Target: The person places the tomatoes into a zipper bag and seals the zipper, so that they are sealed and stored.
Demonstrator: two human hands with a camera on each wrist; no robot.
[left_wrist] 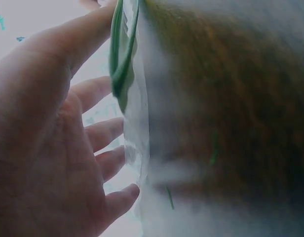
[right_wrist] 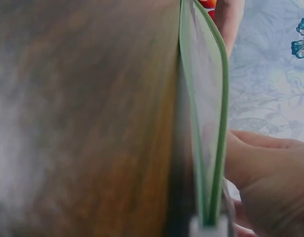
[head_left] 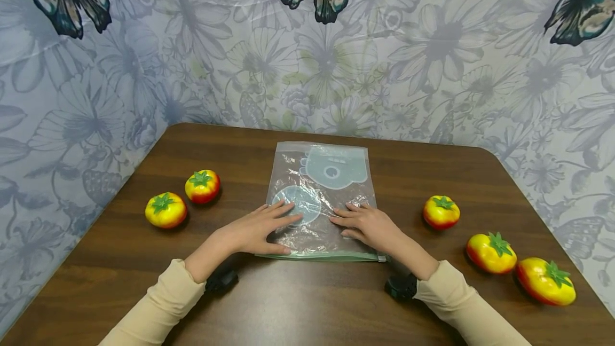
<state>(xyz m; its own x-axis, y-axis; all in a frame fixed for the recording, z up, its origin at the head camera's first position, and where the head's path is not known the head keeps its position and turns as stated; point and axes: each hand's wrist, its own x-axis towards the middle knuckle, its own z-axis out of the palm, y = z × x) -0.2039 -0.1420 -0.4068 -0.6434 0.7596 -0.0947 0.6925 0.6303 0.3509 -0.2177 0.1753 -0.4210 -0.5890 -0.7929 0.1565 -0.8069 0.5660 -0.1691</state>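
Note:
A clear plastic zip bag point(head_left: 331, 239) with a pale printed design lies flat on the brown table, its green zip edge point(right_wrist: 222, 98) toward me. My left hand point(head_left: 259, 228) rests on the bag's near left part, fingers spread and straight, thumb along the zip edge. On the near right part lies my right hand point(head_left: 370, 225), its fingers extended over the plastic. In the right wrist view the two green zip strips stand apart, so the bag's mouth gapes. A white slider point(head_left: 381, 258) sits at the right end of the zip.
Two red-yellow toy fruits with green leaves, one the nearer fruit point(head_left: 165, 210) and one the farther fruit point(head_left: 202, 186), stand left of the bag. Three more, including the rightmost fruit point(head_left: 546, 281), stand right. Beyond the table point(head_left: 298, 303) hangs a floral cloth point(head_left: 336, 79).

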